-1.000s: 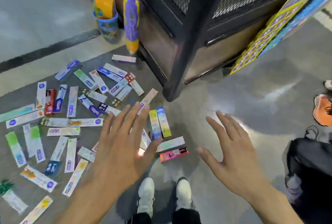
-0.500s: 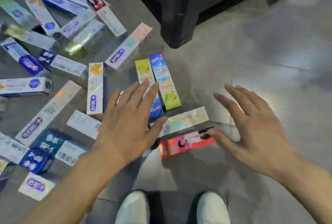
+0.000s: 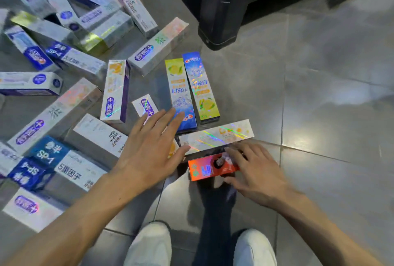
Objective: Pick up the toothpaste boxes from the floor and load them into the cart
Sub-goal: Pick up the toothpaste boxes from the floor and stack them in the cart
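Orange-red box, holographic white box

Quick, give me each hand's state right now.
Left hand: open, fingers straight, spread over the boxes, gripping nothing.
Right hand: fingers and thumb closing round the red toothpaste box, which lies on the floor.
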